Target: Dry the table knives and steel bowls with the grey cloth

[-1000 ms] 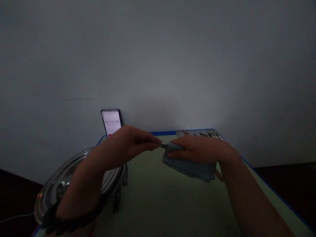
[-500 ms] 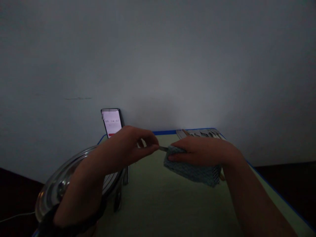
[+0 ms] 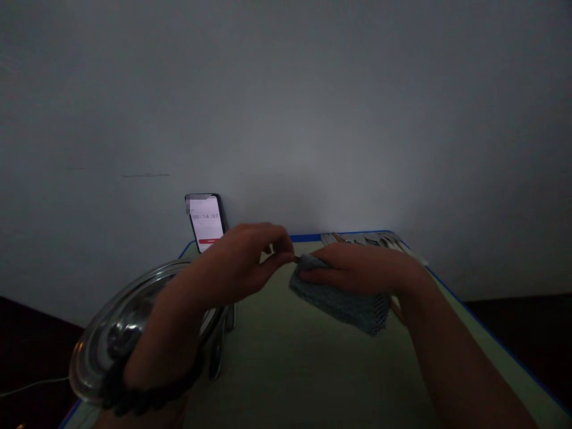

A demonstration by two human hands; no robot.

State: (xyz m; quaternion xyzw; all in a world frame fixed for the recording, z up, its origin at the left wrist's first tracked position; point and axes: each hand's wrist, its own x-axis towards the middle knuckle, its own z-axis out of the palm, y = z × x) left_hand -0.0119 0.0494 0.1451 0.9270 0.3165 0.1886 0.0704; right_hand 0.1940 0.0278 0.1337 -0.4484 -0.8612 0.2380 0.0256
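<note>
My left hand [image 3: 248, 259] pinches the tip of a thin piece of cutlery [image 3: 297, 259] between thumb and fingers. Only a short bit of it shows, so its kind is hidden. Wrapped around the rest is a grey-green cloth [image 3: 337, 301] with a checked edge, which my right hand [image 3: 357, 267] grips with the thumb on top. Both hands are close together above the table. Beyond the right hand, a row of cutlery [image 3: 370, 239] lies along the table's far edge. A brownish stick-like thing [image 3: 397, 311] shows beside the right wrist, partly hidden.
A large shiny metal lid or bowl [image 3: 120, 322] stands left, beneath my left forearm. Dark-handled utensils [image 3: 216, 354] lie beside it. A phone [image 3: 206, 221] showing a timer leans against the wall [image 3: 286, 119]. The pale green table [image 3: 286, 369] has a blue edge.
My left hand has slid slightly right, up to the cloth, so less of the cutlery shows between the hands. The right hand and cloth have shifted slightly left.
</note>
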